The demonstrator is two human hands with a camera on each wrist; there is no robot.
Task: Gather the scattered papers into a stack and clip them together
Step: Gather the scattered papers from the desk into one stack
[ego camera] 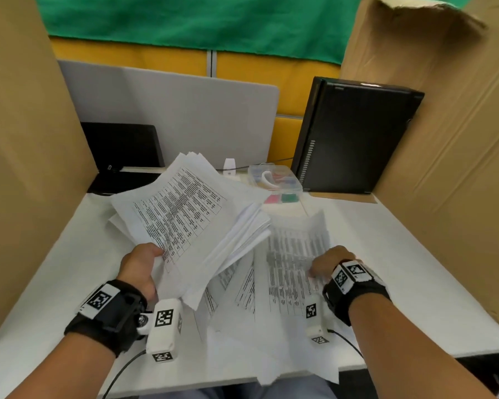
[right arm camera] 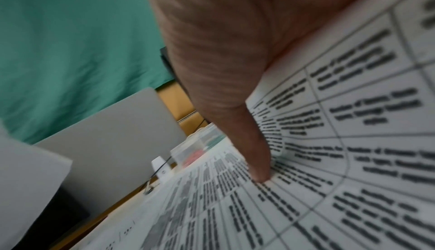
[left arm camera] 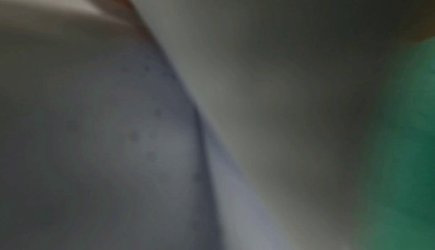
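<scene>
Head view: my left hand (ego camera: pixel 140 269) grips a thick stack of papers (ego camera: pixel 185 223) centre frame, above the counter (ego camera: pixel 401 254); my right hand (ego camera: pixel 330 262) presses loose sheets (ego camera: pixel 294 272) lower right. Left wrist: blurred paper only. Right wrist: my thumb (right arm camera: pixel 235 86) pins a printed sheet (right arm camera: pixel 353 161) flat.

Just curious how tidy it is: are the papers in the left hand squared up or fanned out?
Fanned out. The bundle that the left hand grips shows sheet edges splayed at differing angles.
</scene>
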